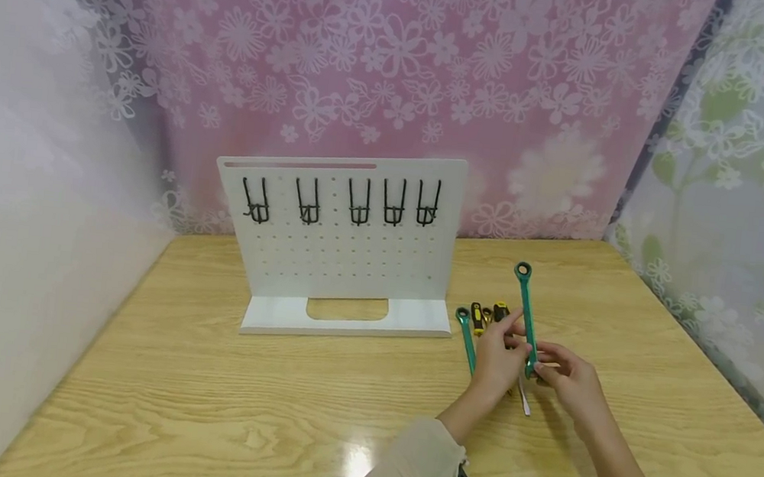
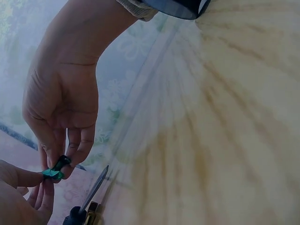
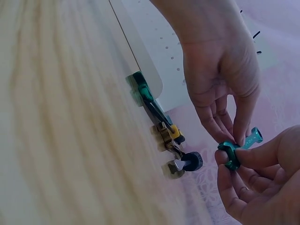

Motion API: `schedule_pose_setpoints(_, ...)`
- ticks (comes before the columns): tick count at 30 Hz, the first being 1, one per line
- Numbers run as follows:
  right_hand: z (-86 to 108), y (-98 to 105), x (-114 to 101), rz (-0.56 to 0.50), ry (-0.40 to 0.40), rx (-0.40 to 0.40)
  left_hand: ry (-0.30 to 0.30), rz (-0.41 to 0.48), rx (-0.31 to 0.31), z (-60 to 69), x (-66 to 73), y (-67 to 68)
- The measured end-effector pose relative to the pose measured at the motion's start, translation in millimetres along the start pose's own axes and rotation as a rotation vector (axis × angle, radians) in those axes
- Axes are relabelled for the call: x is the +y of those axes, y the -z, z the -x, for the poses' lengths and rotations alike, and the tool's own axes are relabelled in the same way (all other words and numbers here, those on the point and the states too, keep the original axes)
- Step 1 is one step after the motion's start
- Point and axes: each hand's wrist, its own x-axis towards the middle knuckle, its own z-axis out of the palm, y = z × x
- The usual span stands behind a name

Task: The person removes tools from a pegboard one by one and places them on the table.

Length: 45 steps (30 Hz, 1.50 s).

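In front of me a green ratchet wrench (image 1: 526, 302) is held up off the table, its ring end upward. My left hand (image 1: 497, 361) pinches its shaft between thumb and fingers. At the open-jaw end, my right hand (image 1: 574, 384) pinches the same wrench with thumb and fingertips. The right wrist view shows that end of the green wrench (image 3: 229, 154) between both hands. A second green ratchet wrench (image 1: 465, 340) lies beside the left hand, near a black-and-yellow screwdriver handle (image 1: 477, 321). A screwdriver tip (image 1: 524, 400) shows below the hands; the left hand hides part of the tools.
A white pegboard stand (image 1: 352, 259) with several black double hooks (image 1: 360, 204) stands left of the tools on the wooden table (image 1: 201, 390). Another yellow-and-black handle (image 1: 501, 310) and a gold-coloured ring end (image 1: 487, 315) lie behind the left hand. Patterned curtains border the table.
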Motion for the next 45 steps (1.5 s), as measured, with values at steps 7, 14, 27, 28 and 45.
schedule_pose_setpoints(7, 0.7, 1.3, 3.8, -0.013, -0.021, -0.006, 0.018, 0.061, -0.001, 1.4, -8.4, -4.5)
schedule_pose_setpoints(14, 3.2, 0.6, 7.1, 0.001, -0.059, -0.006, 0.061, 0.083, 0.005, 3.6, -15.4, -5.7)
schedule_pose_setpoints(27, 3.8, 2.1, 7.7, -0.012, -0.105, -0.019, 0.093, 0.112, -0.03, 8.5, -19.4, -6.9)
schedule_pose_setpoints(28, 4.0, 2.5, 7.8, -0.012, -0.107, -0.022, 0.098, 0.115, -0.033, 8.7, -19.7, -7.0)
schedule_pose_setpoints(45, 4.7, 7.6, 9.6, -0.048, -0.112, -0.075, 0.19, 0.188, -0.101, 8.0, -28.2, -7.5)
